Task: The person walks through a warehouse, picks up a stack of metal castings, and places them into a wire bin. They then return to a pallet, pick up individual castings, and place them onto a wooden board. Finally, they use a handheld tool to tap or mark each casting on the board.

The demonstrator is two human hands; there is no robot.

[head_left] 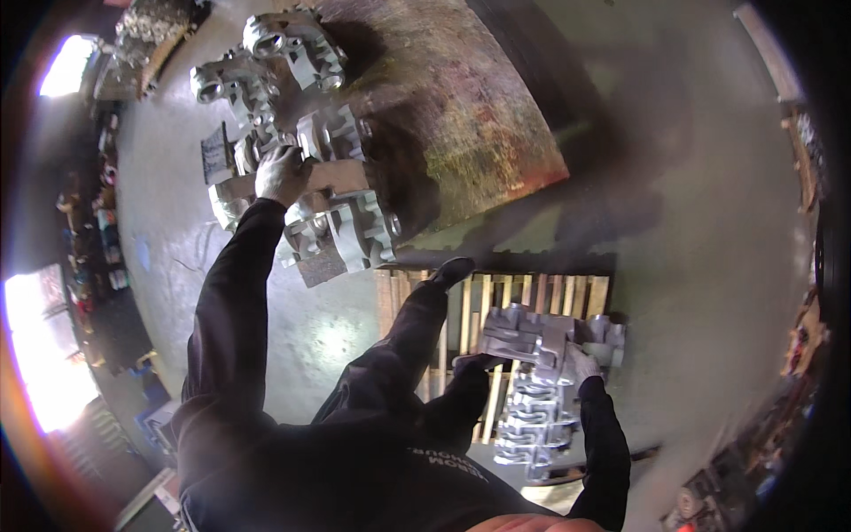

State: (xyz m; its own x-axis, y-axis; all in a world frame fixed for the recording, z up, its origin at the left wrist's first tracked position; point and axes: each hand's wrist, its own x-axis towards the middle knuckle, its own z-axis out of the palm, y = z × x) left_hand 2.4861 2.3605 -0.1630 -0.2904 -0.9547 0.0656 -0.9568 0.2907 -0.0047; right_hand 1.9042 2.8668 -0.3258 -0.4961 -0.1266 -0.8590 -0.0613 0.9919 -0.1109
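My left hand (282,176), in a pale glove, is closed on a grey metal casting (337,177) in a group of similar castings at the upper left. The fingertips are partly hidden against the metal. At the lower right, my gloved right hand (582,363) grips the side of another grey casting (532,337) above the slatted wooden pallet (443,355). Below that casting, a row of silvery castings (532,421) lies along the pallet's right part. Several more castings (297,49) stand on the worn brown tabletop (470,115) at the far left.
My legs and shoes (452,270) are at the pallet, with one foot by its far edge. Grey concrete floor (709,222) spreads to the right. Shelving with assorted items (106,204) lines the left, and bins of parts (709,496) stand at the lower right.
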